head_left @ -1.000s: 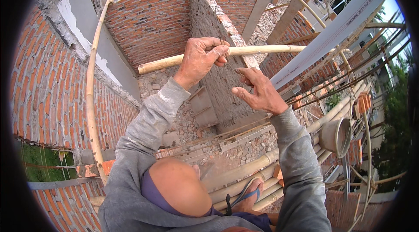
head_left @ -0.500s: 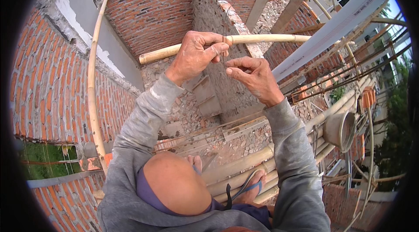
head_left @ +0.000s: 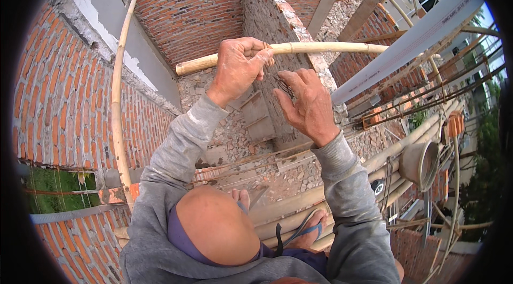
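Note:
A pale bamboo pole [head_left: 315,47] crosses in front of me at chest height, over the brick wall. My left hand [head_left: 238,67] is closed in a pinch against the pole's near side, at a thin dark wire [head_left: 266,45] wrapped there. To the right and just below the pole is my right hand [head_left: 307,102], its thumb and forefinger parted at the tips. Loose strands of dark wire [head_left: 286,89] run between that thumb and the curled fingers. How the other fingers grip the wire is hidden.
An upright bamboo pole [head_left: 118,97] stands at left. A grey plastic pipe [head_left: 406,38] slants at right. Bamboo poles [head_left: 299,206] lie beneath my feet, with rubble [head_left: 230,131] below. A bucket [head_left: 419,163] sits at right beside thin steel bars [head_left: 411,115].
My right hand has turned and spread its thumb from its forefinger; strands of wire now show in it. My left hand stays at the pole. The view has shifted slightly.

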Action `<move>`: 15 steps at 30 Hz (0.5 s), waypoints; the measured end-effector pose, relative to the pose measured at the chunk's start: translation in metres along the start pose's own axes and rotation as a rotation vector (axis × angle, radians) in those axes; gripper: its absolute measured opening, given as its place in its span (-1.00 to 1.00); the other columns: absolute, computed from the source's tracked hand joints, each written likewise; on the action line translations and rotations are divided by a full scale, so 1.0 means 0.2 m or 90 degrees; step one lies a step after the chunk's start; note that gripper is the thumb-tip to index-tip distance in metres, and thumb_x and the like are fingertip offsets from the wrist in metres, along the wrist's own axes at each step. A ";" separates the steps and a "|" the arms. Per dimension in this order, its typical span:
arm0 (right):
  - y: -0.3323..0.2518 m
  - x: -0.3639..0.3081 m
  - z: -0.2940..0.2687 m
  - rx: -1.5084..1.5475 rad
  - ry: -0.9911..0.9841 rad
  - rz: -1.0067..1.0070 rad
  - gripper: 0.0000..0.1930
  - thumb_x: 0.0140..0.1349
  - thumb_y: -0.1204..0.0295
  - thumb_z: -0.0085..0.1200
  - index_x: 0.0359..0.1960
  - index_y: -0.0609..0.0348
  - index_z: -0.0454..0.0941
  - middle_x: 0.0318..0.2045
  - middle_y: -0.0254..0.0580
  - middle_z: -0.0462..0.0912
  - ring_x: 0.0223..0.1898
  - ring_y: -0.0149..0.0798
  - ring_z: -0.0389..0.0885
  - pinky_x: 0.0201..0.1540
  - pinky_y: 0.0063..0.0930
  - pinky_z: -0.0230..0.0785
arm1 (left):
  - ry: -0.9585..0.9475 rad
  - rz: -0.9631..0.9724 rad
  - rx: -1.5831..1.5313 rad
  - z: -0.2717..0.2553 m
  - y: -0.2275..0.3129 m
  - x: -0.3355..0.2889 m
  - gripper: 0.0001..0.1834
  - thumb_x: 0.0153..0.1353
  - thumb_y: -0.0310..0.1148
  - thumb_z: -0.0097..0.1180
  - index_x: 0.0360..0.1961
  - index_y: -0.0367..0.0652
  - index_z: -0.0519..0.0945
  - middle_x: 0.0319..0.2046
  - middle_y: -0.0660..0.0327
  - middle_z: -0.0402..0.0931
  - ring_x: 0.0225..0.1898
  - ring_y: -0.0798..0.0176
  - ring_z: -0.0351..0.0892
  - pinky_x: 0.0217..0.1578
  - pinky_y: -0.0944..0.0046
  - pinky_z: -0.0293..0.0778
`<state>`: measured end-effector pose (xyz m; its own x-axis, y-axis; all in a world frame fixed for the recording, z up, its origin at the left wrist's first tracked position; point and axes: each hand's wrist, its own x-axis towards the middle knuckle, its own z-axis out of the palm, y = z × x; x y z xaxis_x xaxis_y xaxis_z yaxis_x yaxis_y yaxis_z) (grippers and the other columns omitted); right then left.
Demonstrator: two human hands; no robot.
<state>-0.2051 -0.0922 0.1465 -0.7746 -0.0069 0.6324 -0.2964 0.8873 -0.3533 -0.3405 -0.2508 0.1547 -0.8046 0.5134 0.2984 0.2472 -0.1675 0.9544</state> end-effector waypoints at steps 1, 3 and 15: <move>0.01 0.01 0.02 -0.016 0.018 -0.017 -0.70 0.20 0.39 0.39 -0.05 0.18 0.67 -0.39 -0.13 0.63 -0.32 0.00 0.65 -0.26 -0.16 0.53 | 0.003 0.005 -0.020 0.00 -0.03 0.01 -0.82 0.43 -0.44 0.28 -0.19 -0.40 0.74 -0.42 0.15 0.72 -0.56 0.51 0.55 -0.61 0.48 0.48; 0.03 0.01 0.03 -0.028 0.051 -0.001 -0.71 0.22 0.43 0.34 -0.03 0.20 0.66 -0.39 -0.12 0.64 -0.34 0.00 0.66 -0.26 -0.15 0.54 | 0.051 -0.045 -0.066 -0.04 -0.09 0.03 -0.86 0.41 -0.45 0.29 -0.18 -0.36 0.73 -0.40 0.17 0.70 -0.54 0.50 0.54 -0.57 0.46 0.49; 0.25 -0.10 0.02 0.550 0.149 0.575 -0.76 0.49 0.47 0.05 -0.14 0.46 0.68 -0.33 -0.13 0.73 -0.40 -0.44 0.67 -0.34 -0.48 0.68 | 0.312 -0.393 -0.321 -0.23 -0.60 -0.28 -0.79 0.32 -0.27 0.41 -0.26 -0.15 0.65 -0.45 0.26 0.61 -0.51 0.45 0.47 -0.48 0.37 0.46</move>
<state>-0.2069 -0.0496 0.1135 -0.8000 0.6000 0.0069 -0.0505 -0.0559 -0.9972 -0.3503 -0.2975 0.0242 -0.8817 0.2405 -0.4059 -0.4707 -0.3883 0.7923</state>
